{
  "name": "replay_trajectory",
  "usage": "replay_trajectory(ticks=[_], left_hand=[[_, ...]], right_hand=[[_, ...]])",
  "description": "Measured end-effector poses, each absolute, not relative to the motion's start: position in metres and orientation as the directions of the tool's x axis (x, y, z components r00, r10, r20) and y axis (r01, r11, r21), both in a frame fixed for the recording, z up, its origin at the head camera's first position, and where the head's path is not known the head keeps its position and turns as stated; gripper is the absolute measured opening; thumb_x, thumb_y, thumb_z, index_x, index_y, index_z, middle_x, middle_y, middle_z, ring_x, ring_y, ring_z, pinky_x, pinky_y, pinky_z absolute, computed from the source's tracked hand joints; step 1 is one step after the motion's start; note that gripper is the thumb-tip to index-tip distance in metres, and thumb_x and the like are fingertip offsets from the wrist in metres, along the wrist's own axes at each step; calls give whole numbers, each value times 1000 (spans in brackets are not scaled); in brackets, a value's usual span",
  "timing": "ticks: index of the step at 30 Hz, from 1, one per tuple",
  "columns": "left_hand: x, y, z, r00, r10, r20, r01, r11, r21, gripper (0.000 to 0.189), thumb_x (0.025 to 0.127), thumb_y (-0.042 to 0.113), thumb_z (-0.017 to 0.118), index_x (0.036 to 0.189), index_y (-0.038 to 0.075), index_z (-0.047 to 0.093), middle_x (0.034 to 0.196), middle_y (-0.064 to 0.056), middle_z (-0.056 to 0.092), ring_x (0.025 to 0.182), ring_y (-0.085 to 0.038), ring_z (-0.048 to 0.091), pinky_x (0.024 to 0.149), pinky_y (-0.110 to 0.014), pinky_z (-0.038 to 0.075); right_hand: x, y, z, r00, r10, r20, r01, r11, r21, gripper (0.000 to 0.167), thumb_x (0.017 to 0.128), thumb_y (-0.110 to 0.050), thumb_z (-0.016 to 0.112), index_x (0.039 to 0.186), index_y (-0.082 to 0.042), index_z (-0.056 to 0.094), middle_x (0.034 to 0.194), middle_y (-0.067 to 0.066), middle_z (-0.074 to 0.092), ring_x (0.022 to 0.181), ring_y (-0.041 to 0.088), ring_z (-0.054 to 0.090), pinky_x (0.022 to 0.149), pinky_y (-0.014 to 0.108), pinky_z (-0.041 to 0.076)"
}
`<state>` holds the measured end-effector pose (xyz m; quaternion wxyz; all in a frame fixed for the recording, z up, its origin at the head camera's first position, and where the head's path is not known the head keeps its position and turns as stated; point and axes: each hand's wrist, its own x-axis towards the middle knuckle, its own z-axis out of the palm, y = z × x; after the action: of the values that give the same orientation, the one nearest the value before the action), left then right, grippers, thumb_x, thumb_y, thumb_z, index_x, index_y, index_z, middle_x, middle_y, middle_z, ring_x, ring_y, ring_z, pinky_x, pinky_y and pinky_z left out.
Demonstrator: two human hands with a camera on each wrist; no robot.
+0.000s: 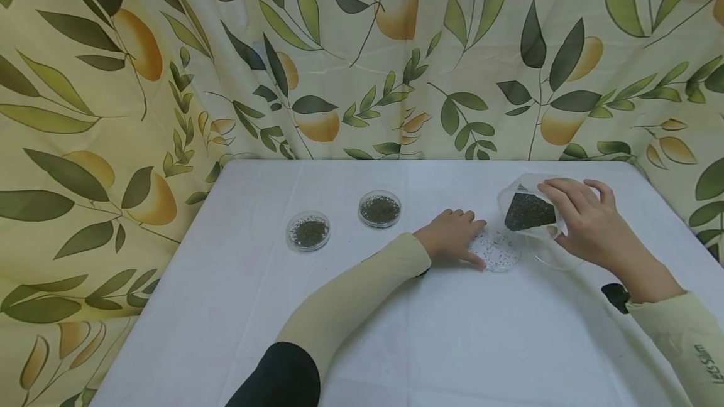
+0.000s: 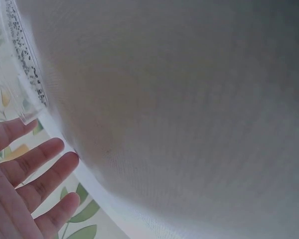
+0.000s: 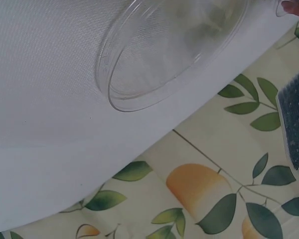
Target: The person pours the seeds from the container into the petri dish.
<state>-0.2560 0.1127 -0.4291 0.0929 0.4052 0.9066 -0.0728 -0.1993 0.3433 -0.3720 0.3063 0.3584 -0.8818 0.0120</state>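
Observation:
My right hand (image 1: 591, 222) grips a clear container (image 1: 557, 222) holding dark granules (image 1: 530, 211), tilted above the table; its exact kind is hard to tell. Below and left of it lies a clear petri dish (image 1: 500, 253) with dark grains thinly scattered over it. My left hand (image 1: 452, 236) rests at this dish's left edge, thumb and index finger spread along the rim. In the left wrist view the fingers (image 2: 37, 172) are extended, and the index meets the dish wall (image 2: 27, 117). A second clear round dish piece (image 3: 114, 94) lies under the right hand, partly hidden in the head view.
Two petri dishes of dark granules, one at left (image 1: 308, 231) and one farther back (image 1: 379, 209), stand on the white-covered table (image 1: 452, 344). A leaf-and-fruit patterned curtain (image 1: 362, 80) hangs behind the table's far edge. A few stray grains dot the cloth.

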Motion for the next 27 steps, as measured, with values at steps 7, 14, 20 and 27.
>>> replay_trajectory(ticks=[7,14,20,27], left_hand=[[-256,112,-428,-650,724,-233,752,656,-60,95,73,80,47,148,26,27,141,6,41,128,-10,40,108,-27,32],[-255,112,-428,-648,726,-230,756,650,-74,94,74,80,46,148,26,26,143,5,39,130,-11,39,108,-28,32],[-255,111,-427,-643,734,-220,762,642,-84,95,74,80,46,148,25,27,142,5,41,129,-11,41,107,-27,33],[-254,110,-425,-640,740,-207,766,637,-88,94,74,80,45,148,24,27,141,4,41,128,-12,42,106,-28,33]], right_hand=[[-199,342,-370,-563,-625,540,-640,744,195,88,45,-4,72,128,6,45,127,26,44,117,39,37,93,64,26],[-199,341,-370,-566,-627,535,-637,745,199,87,46,-4,72,128,6,45,128,26,43,117,40,37,95,64,26],[-199,340,-370,-572,-626,531,-629,750,206,92,42,0,79,127,5,45,128,26,44,117,40,38,94,64,27],[-199,338,-370,-569,-631,527,-633,745,210,93,41,1,80,127,6,45,127,26,44,117,40,38,94,64,26]])
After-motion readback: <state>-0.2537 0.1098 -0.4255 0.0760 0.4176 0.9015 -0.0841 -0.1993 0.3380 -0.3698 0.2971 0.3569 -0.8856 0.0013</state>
